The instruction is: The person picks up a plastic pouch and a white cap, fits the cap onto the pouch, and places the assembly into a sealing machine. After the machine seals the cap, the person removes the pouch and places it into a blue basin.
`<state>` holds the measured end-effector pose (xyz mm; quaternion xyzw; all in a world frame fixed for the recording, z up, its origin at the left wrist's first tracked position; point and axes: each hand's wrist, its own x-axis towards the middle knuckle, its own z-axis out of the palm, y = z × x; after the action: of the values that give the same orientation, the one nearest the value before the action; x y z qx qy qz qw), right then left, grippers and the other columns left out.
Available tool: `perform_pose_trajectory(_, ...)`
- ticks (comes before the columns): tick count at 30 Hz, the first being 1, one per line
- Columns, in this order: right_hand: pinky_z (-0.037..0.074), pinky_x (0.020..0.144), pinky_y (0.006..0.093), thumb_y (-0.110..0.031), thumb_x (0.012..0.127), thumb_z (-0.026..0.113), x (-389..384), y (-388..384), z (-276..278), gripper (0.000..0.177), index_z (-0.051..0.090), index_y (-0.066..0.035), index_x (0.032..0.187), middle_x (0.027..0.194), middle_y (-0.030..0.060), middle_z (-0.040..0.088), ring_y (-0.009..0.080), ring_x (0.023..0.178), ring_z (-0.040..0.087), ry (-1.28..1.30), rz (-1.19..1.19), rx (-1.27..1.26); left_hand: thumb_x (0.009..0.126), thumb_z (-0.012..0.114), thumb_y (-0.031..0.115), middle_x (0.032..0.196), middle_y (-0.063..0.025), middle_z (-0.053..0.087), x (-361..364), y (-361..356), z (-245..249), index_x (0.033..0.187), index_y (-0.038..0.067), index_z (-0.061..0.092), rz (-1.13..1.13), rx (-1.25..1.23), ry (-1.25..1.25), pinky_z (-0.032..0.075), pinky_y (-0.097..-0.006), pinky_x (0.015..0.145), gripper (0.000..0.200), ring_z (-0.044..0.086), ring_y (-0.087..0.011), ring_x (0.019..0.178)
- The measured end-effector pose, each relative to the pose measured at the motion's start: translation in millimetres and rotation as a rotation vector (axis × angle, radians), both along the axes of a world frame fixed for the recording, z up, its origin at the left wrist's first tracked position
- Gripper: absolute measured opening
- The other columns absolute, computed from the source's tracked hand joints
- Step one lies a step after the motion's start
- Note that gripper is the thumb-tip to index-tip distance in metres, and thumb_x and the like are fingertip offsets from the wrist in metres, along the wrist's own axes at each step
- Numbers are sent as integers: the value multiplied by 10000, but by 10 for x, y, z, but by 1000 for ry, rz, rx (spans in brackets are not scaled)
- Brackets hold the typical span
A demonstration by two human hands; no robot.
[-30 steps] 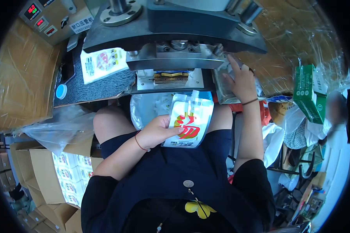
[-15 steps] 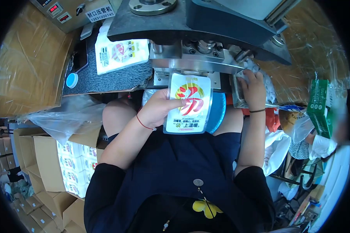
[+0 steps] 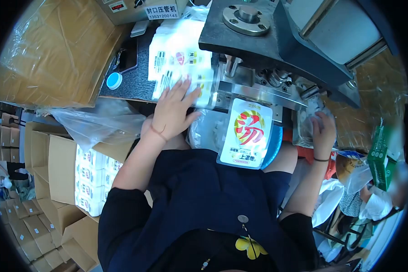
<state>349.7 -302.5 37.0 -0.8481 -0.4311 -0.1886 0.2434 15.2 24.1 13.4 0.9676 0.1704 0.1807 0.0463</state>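
My left hand [image 3: 176, 109] is spread open, its fingertips on a blurred white pouch [image 3: 204, 93] in front of the pouch stack [image 3: 179, 41]. A white pouch with a large red character [image 3: 247, 131] hangs at the front of the metal press [image 3: 263, 90], its top edge by the lower plate, with no hand on it. At the clear bin of small translucent parts [image 3: 303, 129], my right hand [image 3: 323, 131] has its fingers curled together; what they hold is too small to make out.
A blue round tub [image 3: 274, 147] is behind the hanging pouch. On the dark mat are a blue-white cap [image 3: 114, 80] and a phone [image 3: 129, 56]. Cartons stand left, one open with packed pouches [image 3: 89, 181]. A green box [image 3: 380, 158] is at the right.
My left hand has let go of the red-character pouch, which stays at the press, and moved to the pouches at the left. My right hand has shifted slightly on the bin. The view has turned.
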Motion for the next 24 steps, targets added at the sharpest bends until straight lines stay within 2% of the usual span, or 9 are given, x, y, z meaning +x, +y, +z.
perform_pose_trajectory(3,502,811,415,-101,888,700,-66,-45,70,174,689,-31,1047,981,179,649,388,919,633,3,-51,73,957,642,191,1240,-191,666,-262,129,-310,1264,56,651,35,-145,-148,501,-424,960,336,646,-317,1147)
perform_pose_trajectory(6,508,801,381,-78,883,712,-217,-10,199,164,683,-22,1034,990,159,670,335,904,651,84,8,220,970,650,120,934,-115,740,-243,-134,-134,1078,3,724,98,-913,-478,525,-295,763,176,695,-173,850)
perform_pose_trajectory(8,506,792,345,-73,869,732,-383,72,287,167,684,-17,1019,978,135,690,281,885,657,130,103,231,955,691,123,855,-66,731,-167,-357,14,1001,-8,737,33,-1057,-342,499,-249,703,147,648,-89,780)
perform_pose_trajectory(9,506,776,327,-78,859,747,-533,136,349,169,692,-24,1010,960,122,695,255,865,663,285,149,200,948,711,125,815,-42,727,-101,-465,47,962,-13,744,-4,-1123,-272,486,-226,674,143,625,-48,745)
perform_pose_trajectory(10,506,757,311,-82,846,765,-646,227,367,170,700,-28,993,950,111,701,243,847,669,358,309,252,909,758,115,774,0,712,-14,-569,-63,937,-15,749,-56,-1251,-308,470,-208,625,134,589,-10,710)
perform_pose_trajectory(14,504,741,296,-81,813,802,-964,455,508,222,716,13,995,949,123,702,205,861,662,475,554,294,955,721,188,769,-3,695,243,-928,-65,980,-24,742,-177,-1247,-116,481,-219,626,214,579,-23,703)
perform_pose_trajectory(17,516,725,292,-82,790,825,-1124,539,579,223,735,-1,978,950,105,709,199,829,674,501,594,168,970,709,207,796,-6,700,316,-1140,4,1010,-40,731,-241,-1445,-153,502,-230,661,251,587,-33,732)
perform_pose_trajectory(18,523,667,311,-139,796,824,-1089,534,545,216,734,-35,963,887,93,708,223,780,679,529,570,170,999,675,233,865,-15,718,303,-1118,47,1048,-46,722,-234,-1488,-24,516,-239,716,286,605,-42,785)
perform_pose_trajectory(24,513,675,317,-145,832,788,-794,287,665,171,745,-40,961,862,82,714,216,763,674,662,839,-73,1033,622,251,1025,-54,731,334,-1393,-42,1113,-50,700,-319,-1981,58,523,-256,847,320,638,-76,920)
